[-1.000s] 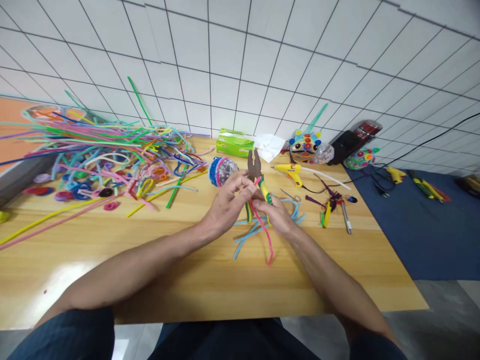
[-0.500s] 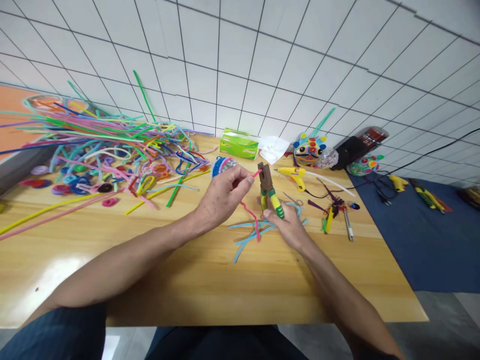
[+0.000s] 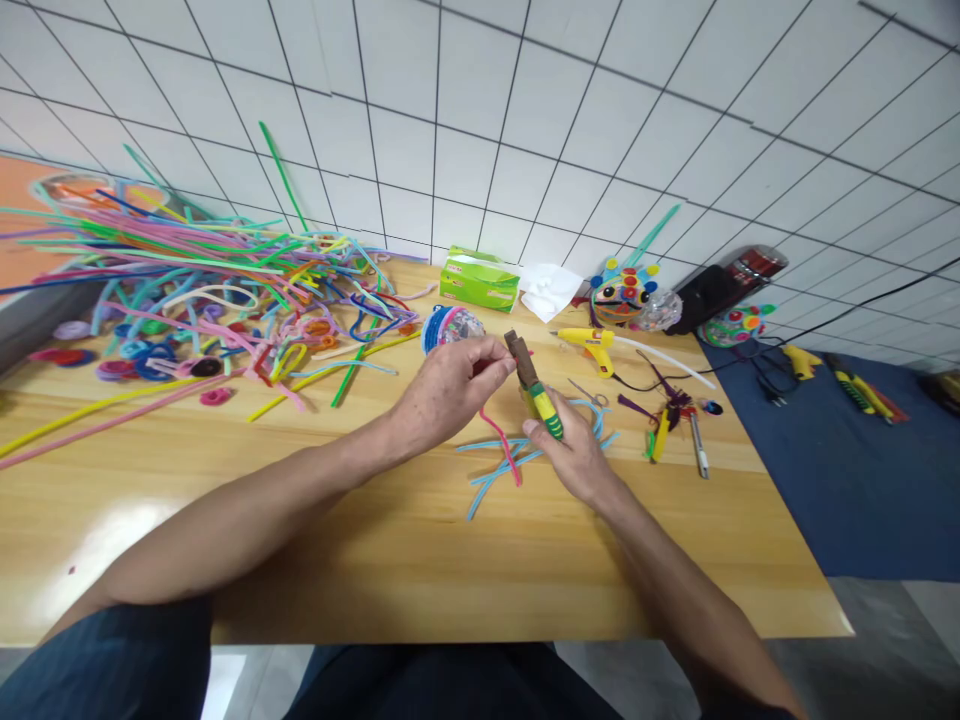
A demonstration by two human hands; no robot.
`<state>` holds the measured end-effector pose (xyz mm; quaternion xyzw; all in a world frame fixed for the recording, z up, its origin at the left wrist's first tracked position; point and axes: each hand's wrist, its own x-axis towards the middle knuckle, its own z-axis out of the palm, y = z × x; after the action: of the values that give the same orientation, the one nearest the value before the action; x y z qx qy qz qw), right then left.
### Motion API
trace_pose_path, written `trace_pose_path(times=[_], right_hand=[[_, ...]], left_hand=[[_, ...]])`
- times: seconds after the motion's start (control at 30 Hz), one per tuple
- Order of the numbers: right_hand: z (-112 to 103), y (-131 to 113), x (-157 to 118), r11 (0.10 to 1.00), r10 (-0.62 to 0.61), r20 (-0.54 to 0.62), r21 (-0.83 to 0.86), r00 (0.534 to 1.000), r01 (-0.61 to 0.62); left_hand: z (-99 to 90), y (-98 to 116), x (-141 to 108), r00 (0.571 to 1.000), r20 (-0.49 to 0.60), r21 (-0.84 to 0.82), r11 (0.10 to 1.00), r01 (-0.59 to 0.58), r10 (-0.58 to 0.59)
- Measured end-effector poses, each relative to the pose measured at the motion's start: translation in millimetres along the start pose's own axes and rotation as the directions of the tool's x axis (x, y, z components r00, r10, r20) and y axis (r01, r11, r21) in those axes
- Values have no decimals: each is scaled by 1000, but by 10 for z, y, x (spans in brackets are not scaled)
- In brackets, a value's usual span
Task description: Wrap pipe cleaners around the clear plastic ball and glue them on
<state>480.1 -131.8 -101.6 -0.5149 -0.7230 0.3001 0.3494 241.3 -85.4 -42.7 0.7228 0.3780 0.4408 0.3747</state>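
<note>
Above the table [image 3: 420,570], right hand [image 3: 574,455] grips pliers [image 3: 533,380], left hand [image 3: 446,393] pink strand [image 3: 505,442].

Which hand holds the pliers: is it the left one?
No, the pliers are in the right hand, while the left hand holds a pink pipe cleaner.

Bright, fairly even indoor light fills the scene. White glare washes out a patch of the table [image 3: 405,570] at lower left, while soft brown shadow lies below the left arm [image 3: 240,530] and along the front edge. Dark clothing [image 3: 427,690] sinks nearly to black. Wide-lens distortion fans the grid lines of the wall [image 3: 480,90], which show small breaks. Detail on the pliers [image 3: 541,398] is soft.
</note>
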Motion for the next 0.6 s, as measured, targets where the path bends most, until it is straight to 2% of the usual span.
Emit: trace_pose_path(times=[0.23,0.47,0.6], right_hand=[[22,54,-30,981,-79,-23,-180,997,74],[95,65,-64,954,-108,-40,-285,993,92],[119,67,-82,935,-122,-50,-341,991,98]], left_hand=[[-44,30,0,1000,28,54,999,-9,7],[-52,-14,1,999,34,99,995,-18,15],[-64,6,13,998,53,137,991,14,-22]])
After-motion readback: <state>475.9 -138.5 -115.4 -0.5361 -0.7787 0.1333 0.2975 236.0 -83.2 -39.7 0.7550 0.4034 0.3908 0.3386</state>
